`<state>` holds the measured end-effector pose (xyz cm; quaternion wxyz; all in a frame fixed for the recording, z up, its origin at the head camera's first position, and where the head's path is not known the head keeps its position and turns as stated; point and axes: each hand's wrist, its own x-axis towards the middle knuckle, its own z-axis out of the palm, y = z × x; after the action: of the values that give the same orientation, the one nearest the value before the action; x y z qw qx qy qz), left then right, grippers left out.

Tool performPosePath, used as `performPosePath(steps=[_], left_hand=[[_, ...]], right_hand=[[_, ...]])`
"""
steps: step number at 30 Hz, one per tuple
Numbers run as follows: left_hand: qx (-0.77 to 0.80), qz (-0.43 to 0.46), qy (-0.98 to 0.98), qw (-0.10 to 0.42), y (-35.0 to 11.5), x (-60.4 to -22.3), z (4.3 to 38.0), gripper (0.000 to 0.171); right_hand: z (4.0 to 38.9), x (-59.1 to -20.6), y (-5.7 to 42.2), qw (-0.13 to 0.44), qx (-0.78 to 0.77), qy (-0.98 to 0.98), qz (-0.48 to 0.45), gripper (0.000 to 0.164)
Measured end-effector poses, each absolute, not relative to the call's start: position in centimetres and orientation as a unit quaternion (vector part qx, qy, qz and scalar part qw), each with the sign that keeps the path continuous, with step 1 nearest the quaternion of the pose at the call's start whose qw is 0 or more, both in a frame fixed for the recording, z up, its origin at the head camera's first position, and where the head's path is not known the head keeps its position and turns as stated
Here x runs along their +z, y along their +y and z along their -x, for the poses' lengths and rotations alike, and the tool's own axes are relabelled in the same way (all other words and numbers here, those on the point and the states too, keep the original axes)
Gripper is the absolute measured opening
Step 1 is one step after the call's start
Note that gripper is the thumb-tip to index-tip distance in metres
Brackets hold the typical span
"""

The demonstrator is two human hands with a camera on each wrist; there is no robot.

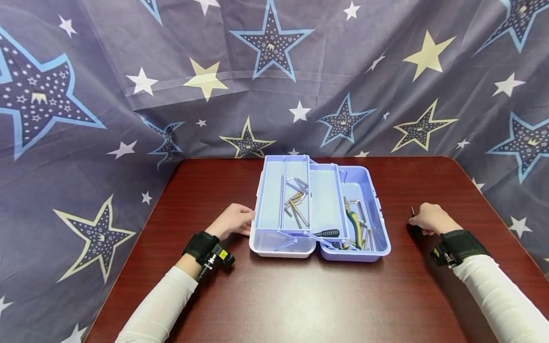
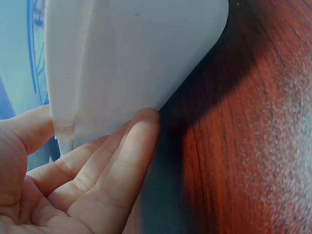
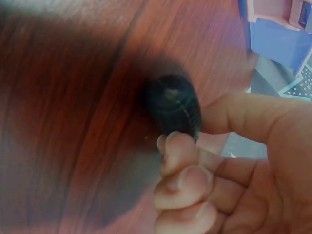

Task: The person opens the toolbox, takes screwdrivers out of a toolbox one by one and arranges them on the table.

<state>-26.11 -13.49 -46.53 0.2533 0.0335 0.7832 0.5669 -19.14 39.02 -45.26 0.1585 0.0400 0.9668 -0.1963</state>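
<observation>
Yellow labels (image 1: 223, 254) sit on the black wrist straps (image 1: 200, 247); any print on them is too small to read. Crowns are printed inside many of the stars on the cloth (image 1: 369, 57).

The left hand (image 1: 233, 221) grips the pale lid (image 2: 131, 63) of the box (image 1: 381, 233), thumb at the rim and fingers against the outer wall and lower edge; the thumb's tip is hidden behind the rim. The right hand (image 1: 433, 219), well apart from the box on its right, pinches a black tool (image 3: 173, 107) between thumb and fingers just over the surface (image 1: 326, 300). The tool's rounded end is blurred in the right wrist view, and the head view shows a thin tip past the knuckles; whether it touches the surface I cannot tell.

The box stands open, trays stepped out. Hex keys (image 1: 296, 205) lie jumbled in the left tray beside a long rod (image 1: 281, 200). A black handle (image 1: 328, 233) shows at the near end of the middle tray, partly hidden. Pliers (image 1: 354, 224) lie in the deep right section among more keys (image 1: 366, 236), some covered by the brackets.

The surface is red-brown wood grain with glare near the front. Grey starred cloth hangs behind and at both sides; the white sleeves run out of view.
</observation>
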Motion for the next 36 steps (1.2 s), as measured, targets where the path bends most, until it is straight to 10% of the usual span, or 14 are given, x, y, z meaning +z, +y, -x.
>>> performPosePath(steps=[36], left_hand=[[0.569, -0.034, 0.782, 0.253, -13.5, -46.6, 26.1, 0.03]], right_hand=[[19.3, -34.2, 32.2, 0.093, -0.119, 0.987, 0.051, 0.028]])
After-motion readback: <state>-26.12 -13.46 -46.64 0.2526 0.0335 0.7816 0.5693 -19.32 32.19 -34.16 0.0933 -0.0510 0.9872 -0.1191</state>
